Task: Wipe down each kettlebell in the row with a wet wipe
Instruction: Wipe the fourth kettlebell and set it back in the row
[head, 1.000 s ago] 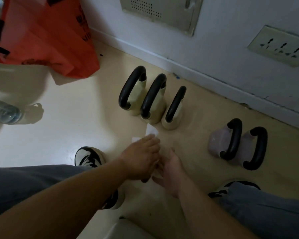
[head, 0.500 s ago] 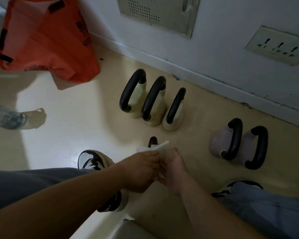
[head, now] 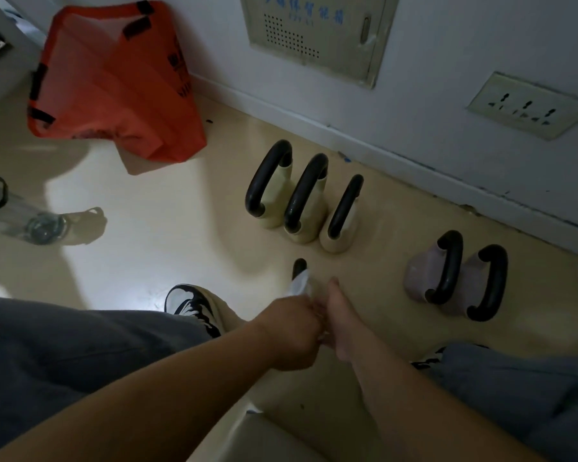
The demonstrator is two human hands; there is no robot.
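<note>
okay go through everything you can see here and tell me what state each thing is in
Three cream kettlebells: upright, close together by the wall.
Two purple kettlebells: upright, side by side.
Wet wipe: held in left hand, draped on a black handle.
Right hand: beside the wipe; grip unclear.
Orange bag: slumped on floor.

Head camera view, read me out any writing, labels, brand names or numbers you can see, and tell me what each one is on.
Nothing can be read clearly.
Wall panel: a row of blue characters along the top, too blurred to read.
Orange bag: dark print down its right edge, too blurred to read.
Kettlebells, wet wipe and wall socket: no text visible.
</note>
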